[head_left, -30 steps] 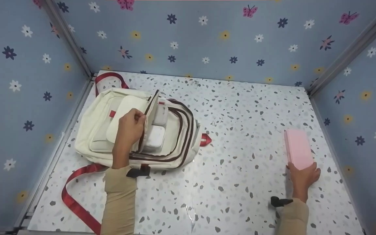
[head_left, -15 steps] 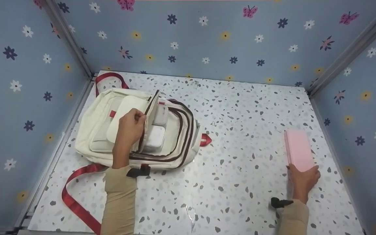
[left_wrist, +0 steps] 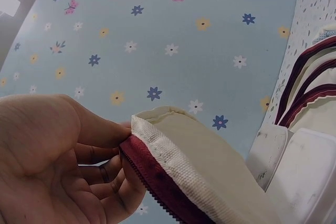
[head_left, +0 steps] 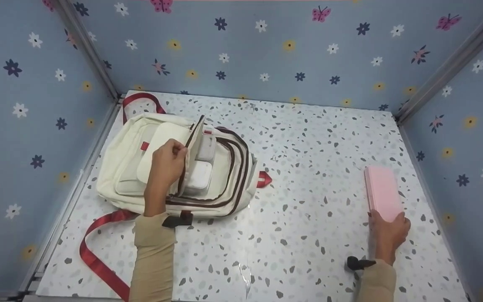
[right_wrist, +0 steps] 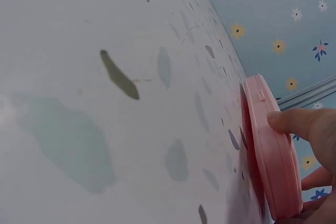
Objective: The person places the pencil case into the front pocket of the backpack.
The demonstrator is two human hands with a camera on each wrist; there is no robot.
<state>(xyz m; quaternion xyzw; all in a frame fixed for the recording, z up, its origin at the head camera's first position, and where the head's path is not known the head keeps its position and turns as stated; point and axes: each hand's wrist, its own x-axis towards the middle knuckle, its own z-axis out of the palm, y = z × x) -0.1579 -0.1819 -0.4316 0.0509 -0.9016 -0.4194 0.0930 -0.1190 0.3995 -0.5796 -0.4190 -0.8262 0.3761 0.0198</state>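
Note:
A cream backpack [head_left: 109, 180] with dark red zips lies on the left of the table, its front pocket unzipped. My left hand [head_left: 168, 163] pinches the zipped edge of the pocket flap [left_wrist: 194, 150] between thumb and fingers and holds it raised. Inside the pocket sit a white box [head_left: 199, 175] and a greyish-white box [head_left: 206, 149]. Over on the right, my right hand [head_left: 390, 233] grips the near end of a long pink hard case [head_left: 382, 188], its thumb on one side. In the right wrist view, a small latch [right_wrist: 261, 96] shows on the case's side.
Red straps [head_left: 103, 268] trail from the backpack toward the near left edge, and a red tab [head_left: 264, 179] sticks out at its right. The speckled table [head_left: 308, 167] is bounded by flowered panels [head_left: 262, 50] at the back and both sides.
My right hand has shifted very slightly toward the near edge while on the pink case. My left hand keeps the flap in the same place.

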